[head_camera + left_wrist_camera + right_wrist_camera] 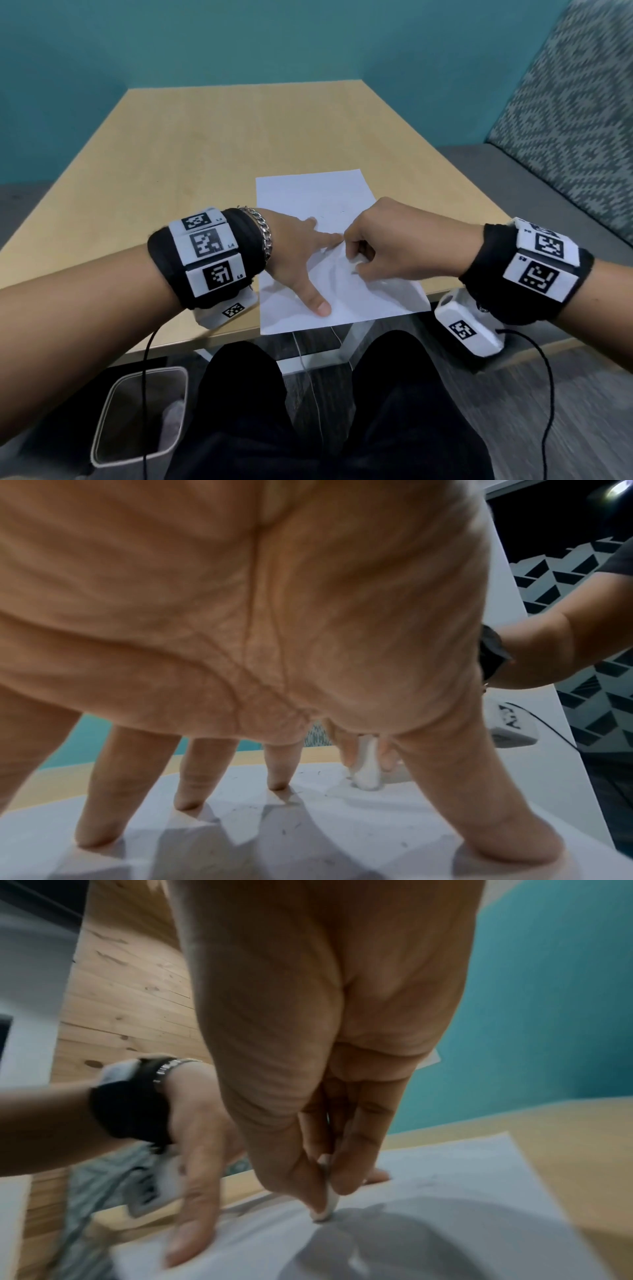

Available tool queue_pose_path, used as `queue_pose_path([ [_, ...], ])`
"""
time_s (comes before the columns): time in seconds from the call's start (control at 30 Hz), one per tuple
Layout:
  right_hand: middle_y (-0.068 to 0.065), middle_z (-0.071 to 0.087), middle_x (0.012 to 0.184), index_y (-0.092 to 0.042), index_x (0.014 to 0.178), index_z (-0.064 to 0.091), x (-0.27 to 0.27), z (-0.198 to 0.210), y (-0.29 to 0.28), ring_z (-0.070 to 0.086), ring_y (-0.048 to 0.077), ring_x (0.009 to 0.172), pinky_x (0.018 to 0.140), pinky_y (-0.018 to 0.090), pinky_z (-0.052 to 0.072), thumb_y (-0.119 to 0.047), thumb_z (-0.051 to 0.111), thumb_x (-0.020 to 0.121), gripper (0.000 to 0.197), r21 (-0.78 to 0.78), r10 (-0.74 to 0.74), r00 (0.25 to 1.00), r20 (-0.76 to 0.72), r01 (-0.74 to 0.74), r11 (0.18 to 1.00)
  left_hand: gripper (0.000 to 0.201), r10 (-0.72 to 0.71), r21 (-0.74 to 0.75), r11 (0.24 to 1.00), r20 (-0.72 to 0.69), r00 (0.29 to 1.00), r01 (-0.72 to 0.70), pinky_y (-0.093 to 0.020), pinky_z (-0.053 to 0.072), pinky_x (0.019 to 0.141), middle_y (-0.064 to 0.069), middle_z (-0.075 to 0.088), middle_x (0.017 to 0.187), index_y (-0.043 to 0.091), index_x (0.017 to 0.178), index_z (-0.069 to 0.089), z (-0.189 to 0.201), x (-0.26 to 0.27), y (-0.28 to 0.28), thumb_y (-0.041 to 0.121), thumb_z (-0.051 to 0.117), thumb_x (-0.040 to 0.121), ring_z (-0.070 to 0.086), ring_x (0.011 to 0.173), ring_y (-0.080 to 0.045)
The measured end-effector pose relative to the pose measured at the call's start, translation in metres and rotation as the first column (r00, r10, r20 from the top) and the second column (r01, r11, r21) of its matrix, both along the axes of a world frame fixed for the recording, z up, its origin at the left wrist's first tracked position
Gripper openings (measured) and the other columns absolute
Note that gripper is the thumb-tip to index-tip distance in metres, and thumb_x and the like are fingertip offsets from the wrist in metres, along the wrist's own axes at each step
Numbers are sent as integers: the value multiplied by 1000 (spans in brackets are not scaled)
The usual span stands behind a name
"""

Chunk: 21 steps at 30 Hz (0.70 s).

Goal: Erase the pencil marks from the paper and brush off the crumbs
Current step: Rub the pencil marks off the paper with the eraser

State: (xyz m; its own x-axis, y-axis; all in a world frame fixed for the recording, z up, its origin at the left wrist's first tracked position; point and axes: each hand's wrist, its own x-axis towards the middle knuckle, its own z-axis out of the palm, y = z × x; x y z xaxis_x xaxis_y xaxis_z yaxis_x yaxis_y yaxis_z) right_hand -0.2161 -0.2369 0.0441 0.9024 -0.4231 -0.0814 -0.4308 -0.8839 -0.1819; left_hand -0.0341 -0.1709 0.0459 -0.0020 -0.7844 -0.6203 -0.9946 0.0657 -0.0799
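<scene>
1. We see a white sheet of paper (313, 195) lying on the light wooden bench (205, 144), its near edge hanging just over the bench's front edge.
2. Our left hand (294, 253) lies spread on the paper, fingers straight and splayed, fingertips (99, 840) pressing the sheet down; it grips nothing.
3. Our right hand (387, 246) is curled, thumb and fingers pinching a small white eraser (327, 1204).
4. The eraser's tip touches the paper near the sheet's middle, just beside the left hand's index finger.
5. The paper is rumpled around the eraser, with soft creases between the two hands.
6. Small dark crumbs (291, 829) lie scattered on the sheet around the left fingertips, seen in the left wrist view.
7. Faint pencil marks (327, 214) show on the far half of the paper, too pale to read.
8. A bin (137, 414) with a white liner stands on the floor, below the bench on our left.
</scene>
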Motion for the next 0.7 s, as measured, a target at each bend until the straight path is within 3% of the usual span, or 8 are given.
queue_pose_path([
  [0.1,-9,69,72,-23,97,77,2,1,10,62,7,68,66,29,55,-24,73,80,18,49,64,997,-36,-63,997,120,-2,7,1000,2,1000,2,-53,46,110,-3,5,175,61,155,6,1,0,1,95,68,58,53,134,-36],
  [0.27,-9,66,67,-20,88,76,4,1,-8,57,6,64,64,30,53,-18,69,79,12,-37,-11,1000,1,12,999,133,2,3,1000,37,999,-2,-53,44,113,-1,-6,176,59,159,-11,-3,1,2,99,63,56,51,139,-34],
  [0.4,-10,68,69,-23,94,76,6,4,7,58,-2,64,66,24,53,-22,73,80,14,37,75,996,-42,-73,997,123,-6,1,1000,11,1000,6,-52,45,112,0,-3,176,61,156,0,-1,1,2,97,65,58,48,142,-36],
  [0.57,-8,66,66,-19,88,77,7,1,-10,58,7,63,67,37,56,-19,69,79,12,-55,-9,1000,6,9,998,133,-4,-5,1000,53,999,4,-54,40,116,2,-10,176,57,159,-15,-2,-2,3,98,62,58,39,151,-33],
  [0.7,-10,71,73,-23,92,77,0,2,-2,63,7,69,67,25,53,-24,72,82,12,28,59,997,-54,-57,998,133,-5,-3,1000,44,999,5,-54,44,112,0,-7,177,58,159,-12,-1,-1,2,98,64,58,48,143,-34],
])
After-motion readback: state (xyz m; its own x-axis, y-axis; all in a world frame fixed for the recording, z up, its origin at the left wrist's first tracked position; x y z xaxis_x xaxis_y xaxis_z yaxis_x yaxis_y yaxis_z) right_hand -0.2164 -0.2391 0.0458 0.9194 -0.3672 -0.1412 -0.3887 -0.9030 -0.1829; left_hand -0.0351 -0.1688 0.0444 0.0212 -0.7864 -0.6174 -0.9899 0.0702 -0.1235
